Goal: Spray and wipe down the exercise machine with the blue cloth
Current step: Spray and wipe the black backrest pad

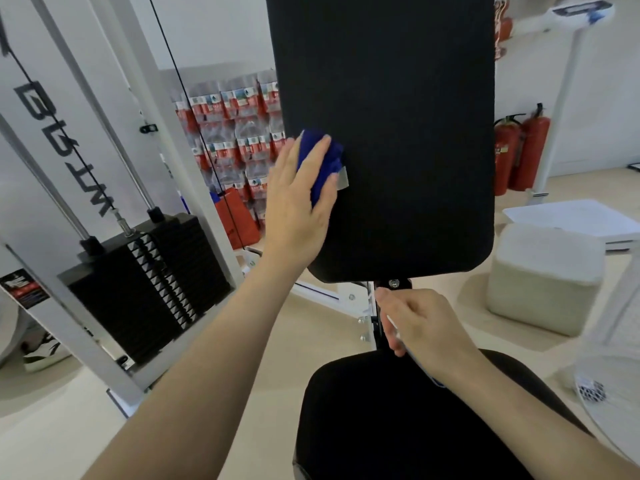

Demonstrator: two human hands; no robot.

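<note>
Upper centre: tall black back pad (398,133), long axis vertical. At its left edge, left hand (294,206) flat and spread; lower centre, right hand (419,323) curled round a pale object (393,325), mostly hidden. Under the left fingers, pressed to the pad: blue cloth (320,168), most of the pad lying rightward.

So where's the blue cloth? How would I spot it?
Find the big upright black padded backrest in the middle. At its left edge, the left hand presses a bunched dark-blue cloth against it. It is the only blue thing on the black pad.
</note>
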